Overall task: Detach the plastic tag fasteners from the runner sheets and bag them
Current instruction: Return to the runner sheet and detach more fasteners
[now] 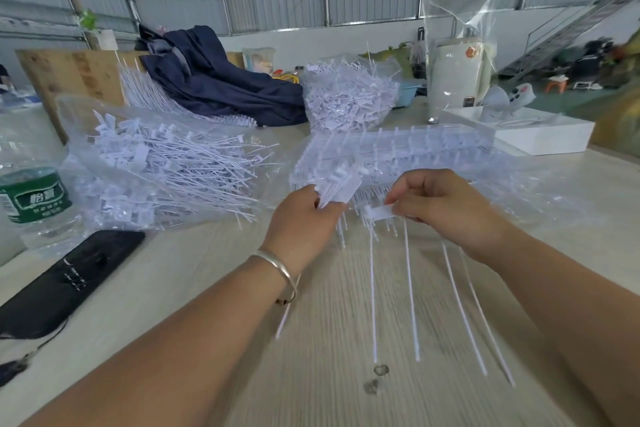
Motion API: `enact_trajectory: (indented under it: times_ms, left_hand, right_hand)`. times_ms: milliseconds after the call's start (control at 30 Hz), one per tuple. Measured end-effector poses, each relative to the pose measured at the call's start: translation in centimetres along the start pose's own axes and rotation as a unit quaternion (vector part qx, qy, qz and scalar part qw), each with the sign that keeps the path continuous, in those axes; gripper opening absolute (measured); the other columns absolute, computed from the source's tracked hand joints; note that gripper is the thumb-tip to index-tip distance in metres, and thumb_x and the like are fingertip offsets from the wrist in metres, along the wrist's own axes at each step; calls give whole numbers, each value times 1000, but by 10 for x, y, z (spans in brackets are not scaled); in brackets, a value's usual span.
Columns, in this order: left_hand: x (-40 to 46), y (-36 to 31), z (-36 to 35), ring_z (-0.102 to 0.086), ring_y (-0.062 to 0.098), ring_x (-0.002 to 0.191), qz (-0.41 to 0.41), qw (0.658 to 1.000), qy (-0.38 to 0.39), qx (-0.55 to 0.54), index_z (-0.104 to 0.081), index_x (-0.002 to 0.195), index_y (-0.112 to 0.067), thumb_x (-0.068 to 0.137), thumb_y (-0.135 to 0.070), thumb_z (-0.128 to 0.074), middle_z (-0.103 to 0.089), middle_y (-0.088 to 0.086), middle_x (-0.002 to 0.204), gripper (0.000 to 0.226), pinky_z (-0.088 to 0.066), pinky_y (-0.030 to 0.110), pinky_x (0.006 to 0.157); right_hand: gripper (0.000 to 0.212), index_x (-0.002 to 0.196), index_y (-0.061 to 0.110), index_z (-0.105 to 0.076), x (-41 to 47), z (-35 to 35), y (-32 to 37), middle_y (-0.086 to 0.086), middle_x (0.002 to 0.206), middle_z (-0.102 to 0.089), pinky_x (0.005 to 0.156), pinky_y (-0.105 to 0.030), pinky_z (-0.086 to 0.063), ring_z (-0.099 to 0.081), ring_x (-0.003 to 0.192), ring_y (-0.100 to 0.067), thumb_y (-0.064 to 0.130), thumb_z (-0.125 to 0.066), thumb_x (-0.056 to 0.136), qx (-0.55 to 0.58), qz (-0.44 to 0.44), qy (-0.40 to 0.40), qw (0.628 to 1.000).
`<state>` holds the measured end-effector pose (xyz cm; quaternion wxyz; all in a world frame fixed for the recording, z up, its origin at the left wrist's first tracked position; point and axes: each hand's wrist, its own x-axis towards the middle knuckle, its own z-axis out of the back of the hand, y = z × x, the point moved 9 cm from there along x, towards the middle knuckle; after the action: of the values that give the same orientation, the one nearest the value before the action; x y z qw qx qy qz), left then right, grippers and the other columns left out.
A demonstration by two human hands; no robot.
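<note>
My left hand (304, 218) grips a small bundle of detached white tag fasteners (341, 185), heads up. My right hand (446, 206) pinches the flat head of a white fastener (381, 211) at the near edge of the runner sheets (398, 152), which lie stacked on the table just beyond both hands. Several long thin tails (410, 288) hang from the sheet edge toward me. A clear bag full of loose fasteners (166, 170) lies to the left. A second heap of fasteners (349, 97) sits behind the sheets.
A black phone (69, 281) lies at the near left, next to a green-labelled water bottle (33, 198). Dark blue cloth (214, 76) is bunched at the back. A white box (526, 132) and an upright clear bag (457, 55) stand at the right. The wooden table (329, 374) stretches toward me.
</note>
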<state>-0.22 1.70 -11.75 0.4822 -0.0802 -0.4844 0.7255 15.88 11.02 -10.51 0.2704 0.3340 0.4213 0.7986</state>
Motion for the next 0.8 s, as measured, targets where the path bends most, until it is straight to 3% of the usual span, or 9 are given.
enact_trajectory:
  times_ms: [67, 167, 300, 400, 467, 567, 633, 700, 800]
  left_hand:
    - [-5, -3, -4, -48, 10, 42, 23, 998, 29, -42, -50, 58, -15, 96, -33, -56, -53, -7, 46, 42, -38, 17, 44]
    - [-14, -9, -12, -46, 10, 33, 46, 988, 76, -123, -52, 67, -9, 100, -36, -48, -56, -4, 45, 43, -33, 15, 36]
    - [-17, -5, -14, -38, 6, 35, 85, 982, 76, -148, -60, 75, -10, 98, -41, -50, -49, -8, 45, 40, -29, 14, 37]
    - [-24, -1, -31, -28, 5, 36, 181, 925, 173, -284, -59, 75, -18, 93, -53, -53, -40, -7, 52, 40, -20, 15, 33]
    - [-29, -3, -36, -21, 4, 38, 195, 903, 223, -310, -55, 68, -24, 83, -58, -61, -33, -7, 56, 38, -15, 16, 33]
    - [-30, -2, -36, -18, 5, 41, 173, 917, 229, -278, -65, 55, -24, 80, -35, -74, -27, -9, 56, 29, -14, 16, 34]
    - [-26, 5, -32, -18, 5, 40, 182, 920, 195, -286, -60, 50, -22, 81, -16, -75, -26, -8, 53, 35, -15, 16, 33]
    - [-23, 10, -29, -18, 5, 39, 195, 917, 173, -303, -56, 58, -22, 82, -11, -73, -27, -8, 52, 32, -14, 15, 33]
    - [-20, 12, -25, -17, 4, 39, 201, 909, 171, -321, -54, 70, -21, 78, -13, -75, -26, -9, 53, 24, -11, 16, 34]
  right_hand:
    - [10, 81, 8, -71, -1, -1, 6, -2, 57, -48, 58, -24, -33, -42, 56, -15, 2, -64, 84, 8, 17, 4, 1000]
    - [7, 85, 5, -70, -4, -8, 16, 6, 55, -53, 53, -14, -34, -45, 51, -5, -2, -67, 84, 35, 50, 38, 997]
    - [7, 90, 5, -71, -8, -18, 27, 12, 54, -51, 54, -10, -35, -45, 52, -2, 3, -72, 83, 7, 99, 79, 992]
    - [9, 90, 6, -73, -8, -20, 30, 10, 56, -48, 56, -7, -34, -43, 52, 1, 3, -74, 82, -30, 125, 76, 989]
    - [11, 90, 8, -74, -7, -19, 29, 13, 57, -53, 59, -6, -35, -48, 55, 3, 5, -76, 80, -43, 129, 61, 989]
    - [13, 93, 10, -75, -7, -17, 27, -5, 71, -65, 66, -9, -42, -55, 66, -3, 9, -78, 80, -43, 127, 53, 990]
    - [16, 95, 13, -75, -6, -14, 24, -9, 74, -67, 70, -15, -44, -58, 70, -8, 12, -78, 79, -32, 118, 52, 991]
    - [17, 96, 16, -75, -3, -7, 19, -1, 71, -66, 74, -20, -46, -60, 70, -9, 14, -78, 79, -19, 101, 43, 994]
    - [14, 96, 13, -74, 2, 4, 6, -12, 81, -70, 86, -32, -50, -66, 79, -25, 12, -75, 82, 18, 51, 32, 998]
